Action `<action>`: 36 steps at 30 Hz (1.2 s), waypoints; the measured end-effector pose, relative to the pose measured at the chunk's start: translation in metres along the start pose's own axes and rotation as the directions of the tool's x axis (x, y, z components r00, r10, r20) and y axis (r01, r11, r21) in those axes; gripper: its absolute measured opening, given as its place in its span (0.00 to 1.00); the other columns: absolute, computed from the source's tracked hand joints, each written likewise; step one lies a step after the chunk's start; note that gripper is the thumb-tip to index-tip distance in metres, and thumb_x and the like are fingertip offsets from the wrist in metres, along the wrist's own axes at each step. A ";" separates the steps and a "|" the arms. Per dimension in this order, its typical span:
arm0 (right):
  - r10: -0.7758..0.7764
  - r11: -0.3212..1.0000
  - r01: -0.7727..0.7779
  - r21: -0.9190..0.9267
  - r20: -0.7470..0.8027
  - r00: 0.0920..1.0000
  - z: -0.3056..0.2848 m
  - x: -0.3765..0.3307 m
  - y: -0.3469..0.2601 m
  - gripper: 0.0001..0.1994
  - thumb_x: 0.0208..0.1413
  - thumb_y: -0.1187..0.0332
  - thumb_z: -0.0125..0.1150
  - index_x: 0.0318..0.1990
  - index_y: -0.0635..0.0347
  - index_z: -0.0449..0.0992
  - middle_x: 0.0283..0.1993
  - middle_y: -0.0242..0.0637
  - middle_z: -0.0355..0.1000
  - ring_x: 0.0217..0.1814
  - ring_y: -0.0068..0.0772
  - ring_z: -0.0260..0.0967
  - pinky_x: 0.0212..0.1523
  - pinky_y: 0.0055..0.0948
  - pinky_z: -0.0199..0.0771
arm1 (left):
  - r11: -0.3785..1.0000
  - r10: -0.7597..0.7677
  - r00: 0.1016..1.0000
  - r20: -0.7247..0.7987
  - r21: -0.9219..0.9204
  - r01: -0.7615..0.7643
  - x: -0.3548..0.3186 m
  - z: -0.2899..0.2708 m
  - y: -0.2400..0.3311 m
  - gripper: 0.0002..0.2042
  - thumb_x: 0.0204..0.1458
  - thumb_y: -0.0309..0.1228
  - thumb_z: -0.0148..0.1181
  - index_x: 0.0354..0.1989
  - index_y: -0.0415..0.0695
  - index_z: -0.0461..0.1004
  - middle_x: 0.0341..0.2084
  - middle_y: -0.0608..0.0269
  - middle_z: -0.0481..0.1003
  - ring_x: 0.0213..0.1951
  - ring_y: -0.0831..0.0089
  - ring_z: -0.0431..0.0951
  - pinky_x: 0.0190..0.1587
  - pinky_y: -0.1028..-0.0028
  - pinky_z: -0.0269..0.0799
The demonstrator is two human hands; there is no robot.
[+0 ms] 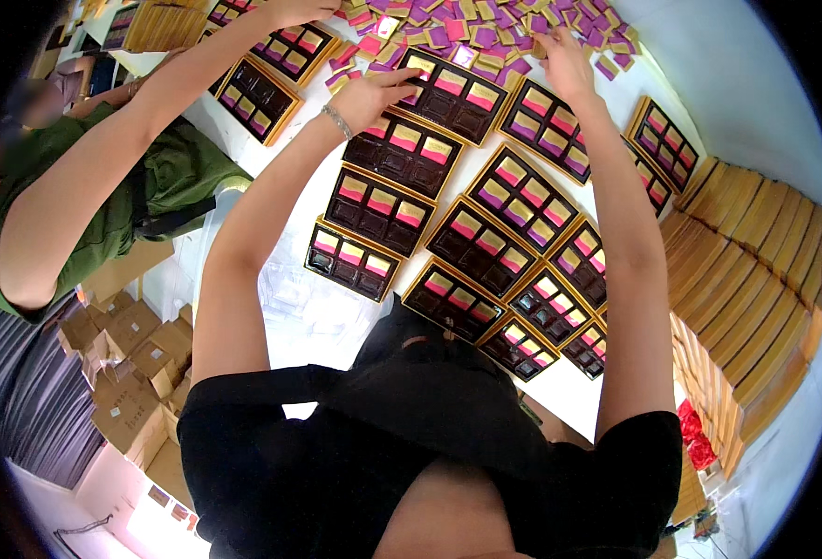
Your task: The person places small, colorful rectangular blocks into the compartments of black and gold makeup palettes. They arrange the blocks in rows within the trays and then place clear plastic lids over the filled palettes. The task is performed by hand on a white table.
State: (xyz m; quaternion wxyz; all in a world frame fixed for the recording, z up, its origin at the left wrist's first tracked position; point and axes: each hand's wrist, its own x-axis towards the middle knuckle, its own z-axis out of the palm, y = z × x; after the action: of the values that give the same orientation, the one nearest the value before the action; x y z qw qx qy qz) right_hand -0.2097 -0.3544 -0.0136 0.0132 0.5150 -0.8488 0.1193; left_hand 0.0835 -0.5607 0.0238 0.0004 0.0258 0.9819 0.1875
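My left hand [370,101] is over the left end of a dark tray [455,96] with gold edges, its fingers closed on a small pink-and-yellow wrapped square [417,94] at a compartment. Other squares fill the tray's far row; the near row shows mostly bare dark compartments. Farther right, my right hand [565,63] reaches into the near side of a heap of purple, pink and gold wrapped squares [481,35]. Its fingertips pinch one gold-coloured square [539,47], partly hidden. Below my hands lie several similar trays [481,238], some half filled, some with both rows filled.
At the left a person in a green shirt [80,177] reaches over the table toward the heap, near two more trays [257,100]. Stacked gold-edged boxes [746,252] line the right side. Cardboard cartons [136,373] stand on the floor at the lower left.
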 end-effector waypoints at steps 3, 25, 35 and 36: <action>-0.039 0.999 0.040 -0.028 0.019 0.999 -0.001 0.000 0.011 0.23 0.47 0.77 0.57 0.53 0.50 0.72 0.50 0.40 0.69 0.53 0.44 0.65 0.52 0.39 0.70 | 0.994 0.034 0.999 -0.041 0.104 -0.030 -0.010 0.010 0.009 0.28 0.43 0.23 0.61 0.58 0.45 0.66 0.62 0.65 0.62 0.62 0.65 0.63 0.62 0.61 0.61; 0.251 0.950 -0.225 0.217 -0.099 0.963 -0.012 -0.093 -0.178 0.17 0.50 0.62 0.65 0.40 0.68 0.74 0.40 0.43 0.66 0.38 0.42 0.71 0.31 0.36 0.76 | 0.968 -0.247 0.969 0.021 0.050 0.246 0.165 0.010 0.013 0.09 0.53 0.29 0.51 0.39 0.44 0.76 0.35 0.50 0.77 0.39 0.54 0.77 0.43 0.61 0.72; 0.090 0.994 -0.076 0.084 -0.172 0.981 -0.017 -0.118 -0.171 0.19 0.45 0.75 0.61 0.48 0.60 0.75 0.48 0.37 0.71 0.44 0.41 0.67 0.46 0.35 0.70 | 0.477 -0.510 0.857 0.069 -0.807 0.349 0.096 0.021 -0.020 0.09 0.50 0.31 0.61 0.39 0.45 0.77 0.30 0.60 0.76 0.32 0.65 0.76 0.38 0.69 0.71; 0.087 0.990 -0.064 0.127 -0.179 0.980 -0.014 -0.119 -0.165 0.20 0.43 0.77 0.61 0.49 0.60 0.75 0.47 0.37 0.70 0.44 0.41 0.67 0.45 0.35 0.70 | 0.534 -0.491 0.868 0.070 -0.764 0.364 0.083 0.021 -0.019 0.12 0.50 0.29 0.60 0.43 0.47 0.76 0.36 0.62 0.77 0.36 0.63 0.76 0.42 0.66 0.72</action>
State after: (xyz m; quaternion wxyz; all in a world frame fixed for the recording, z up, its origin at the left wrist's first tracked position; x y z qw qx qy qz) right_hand -0.0106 -0.3210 0.0138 0.0561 0.4689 -0.8541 0.2178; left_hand 0.0000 -0.5667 -0.0017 -0.0181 -0.2324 0.7848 0.5742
